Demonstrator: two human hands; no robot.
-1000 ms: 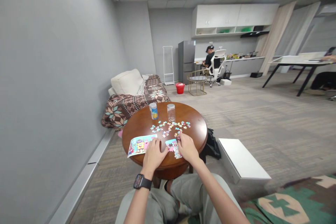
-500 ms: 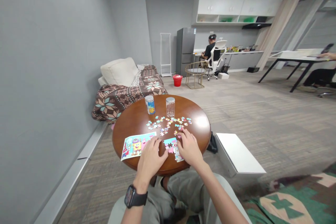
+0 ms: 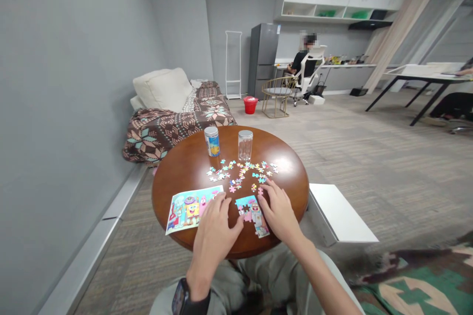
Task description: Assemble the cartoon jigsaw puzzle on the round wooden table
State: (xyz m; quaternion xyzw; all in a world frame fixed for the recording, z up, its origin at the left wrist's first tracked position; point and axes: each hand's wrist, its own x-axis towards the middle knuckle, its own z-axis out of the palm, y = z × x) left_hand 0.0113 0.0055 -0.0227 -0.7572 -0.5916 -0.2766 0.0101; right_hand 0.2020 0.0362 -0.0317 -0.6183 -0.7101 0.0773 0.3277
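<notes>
A partly joined jigsaw puzzle (image 3: 254,209) lies on the round brown table (image 3: 177,172) between my hands. My left hand (image 3: 216,221) is open, fingers stretched over the right end of a picture sheet (image 3: 190,209) with cartoon figures; its thumb is at the puzzle's left edge. My right hand (image 3: 279,209) rests open along the puzzle's right side, fingertips close to a loose pink piece (image 3: 260,190). Beyond both hands, loose puzzle pieces (image 3: 242,173) are scattered. Whether either hand presses on the puzzle is hard to tell.
Behind the pieces stand a clear jar (image 3: 245,146) and a jar with a blue label (image 3: 212,142), both with silver lids. A white box (image 3: 342,211) is on the floor to the right. A covered couch (image 3: 177,118) is at back left; a person sits farther off.
The view has tilted down and moved slightly closer to the table. Both hands keep nearly the same places around the puzzle, and my left thumb now reaches its left edge.
</notes>
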